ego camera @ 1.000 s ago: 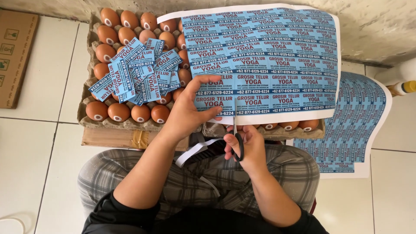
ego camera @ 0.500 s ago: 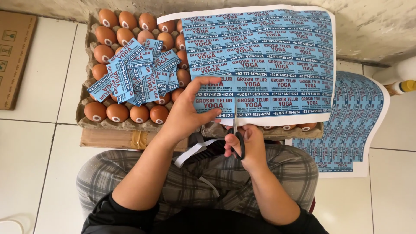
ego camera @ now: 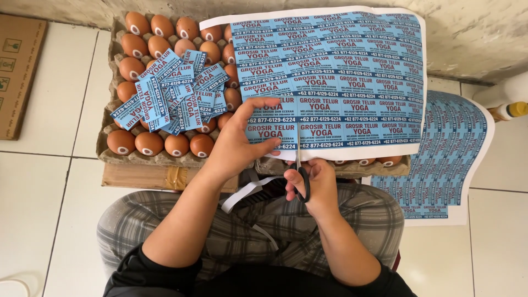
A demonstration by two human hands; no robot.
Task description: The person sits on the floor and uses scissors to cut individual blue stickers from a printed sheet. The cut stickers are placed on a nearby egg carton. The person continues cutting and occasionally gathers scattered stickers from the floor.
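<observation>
A large sheet of blue printed labels [ego camera: 341, 71] lies over a tray of brown eggs [ego camera: 144, 33]. My left hand [ego camera: 242, 140] pinches the sheet's lower left corner between thumb and fingers. My right hand [ego camera: 311, 184] grips black-handled scissors [ego camera: 301, 179] just below the sheet's bottom edge, the blades pointing up into the paper. A loose heap of cut blue labels [ego camera: 170, 91] rests on the eggs to the left. White paper trimmings [ego camera: 247, 192] hang over my lap.
The egg tray [ego camera: 110, 151] sits on a cardboard box [ego camera: 148, 177] on white floor tiles. A second label sheet [ego camera: 445, 165] lies on the floor at right. A flat carton [ego camera: 16, 71] is at far left, a white bottle [ego camera: 503, 99] at far right.
Little has moved; my left hand's grip on the sheet's corner has shifted slightly and the scissors stay at the bottom edge.
</observation>
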